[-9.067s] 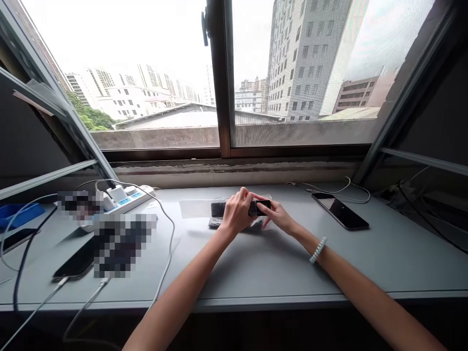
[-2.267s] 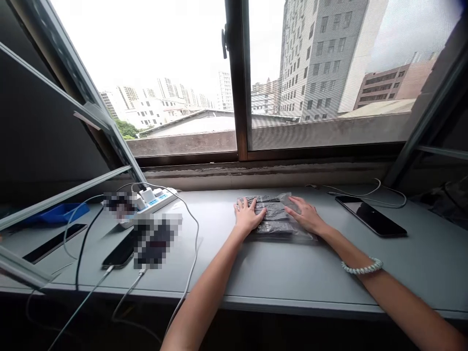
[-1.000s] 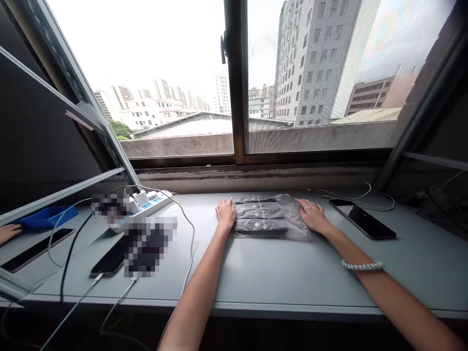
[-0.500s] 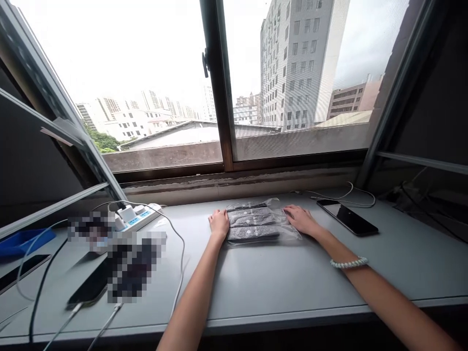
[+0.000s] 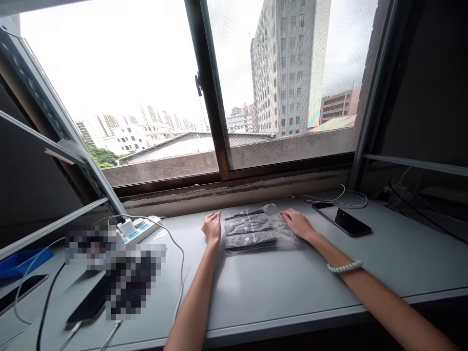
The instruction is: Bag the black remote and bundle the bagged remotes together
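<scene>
A clear plastic bag (image 5: 256, 228) holding three dark remote-like strips lies flat on the grey table (image 5: 278, 282) below the window. My left hand (image 5: 212, 227) rests flat on the table just left of the bag, fingers stretched out. On the bag's right edge lies my right hand (image 5: 299, 223), also flat with fingers extended. A beaded bracelet (image 5: 343, 266) is on my right wrist. Neither hand grips anything.
A black phone (image 5: 341, 219) with a white cable (image 5: 338, 196) lies right of the bag. At the left are a white power strip (image 5: 137, 229), several cables, another phone (image 5: 86, 307) and a blue tray (image 5: 18, 261). The window frame stands behind the table.
The three strips were put into the bag, which I pressed flat with both hands. My hands slid out to the bag's sides. The camera has tilted and shifted since half a second ago.
</scene>
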### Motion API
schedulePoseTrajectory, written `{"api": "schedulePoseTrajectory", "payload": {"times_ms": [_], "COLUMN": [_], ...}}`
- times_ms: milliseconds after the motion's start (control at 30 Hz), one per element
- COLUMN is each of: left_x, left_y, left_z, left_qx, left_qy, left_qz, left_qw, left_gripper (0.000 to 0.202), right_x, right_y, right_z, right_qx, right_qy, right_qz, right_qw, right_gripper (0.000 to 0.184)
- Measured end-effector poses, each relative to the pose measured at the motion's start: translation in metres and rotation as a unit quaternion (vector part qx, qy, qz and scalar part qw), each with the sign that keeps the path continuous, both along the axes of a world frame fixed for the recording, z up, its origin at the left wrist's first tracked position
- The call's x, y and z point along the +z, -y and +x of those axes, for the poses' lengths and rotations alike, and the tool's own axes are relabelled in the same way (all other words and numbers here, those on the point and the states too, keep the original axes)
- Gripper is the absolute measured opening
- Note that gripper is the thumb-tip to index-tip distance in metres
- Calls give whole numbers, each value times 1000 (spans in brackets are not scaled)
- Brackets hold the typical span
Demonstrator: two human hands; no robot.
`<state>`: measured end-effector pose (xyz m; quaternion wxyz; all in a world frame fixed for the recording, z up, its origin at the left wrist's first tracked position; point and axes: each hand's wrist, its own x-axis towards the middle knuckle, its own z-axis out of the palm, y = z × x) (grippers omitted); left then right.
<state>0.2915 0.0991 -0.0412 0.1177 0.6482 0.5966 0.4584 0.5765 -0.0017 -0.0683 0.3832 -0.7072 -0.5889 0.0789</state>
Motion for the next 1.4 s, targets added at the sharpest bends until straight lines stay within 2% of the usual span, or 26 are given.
{"api": "schedulePoseTrajectory", "payload": {"times_ms": [200,367,500,667,867,967,1133,1400], "left_x": [-4,-6,-3,1,3,1,-3,-2], "left_y": [15,27,33,39,40,37,33,35], "left_z": [9,19,22,24,24,23,22,22], "left_qx": [-19,-54,-62,-48,-55,-52,-44,-49], "left_qy": [20,9,6,6,40,45,54,61], "left_qz": [0,0,10,7,15,11,3,-6], "left_qw": [1000,999,998,999,998,998,998,997], "left_gripper": [17,12,14,29,22,20,23,16], "right_x": [4,8,12,17,21,22,23,27], "right_y": [1,4,8,10,14,15,16,19], "right_z": [-8,-12,-9,-6,-6,-7,-7,-8], "right_qx": [14,33,41,36,36,44,63,63], "right_qy": [-150,-302,-396,-479,-537,-551,-562,-572], "right_qz": [57,66,63,59,68,70,61,40], "right_qw": [987,950,915,875,840,830,823,817], "right_gripper": [27,28,28,28,40,40,38,47]}}
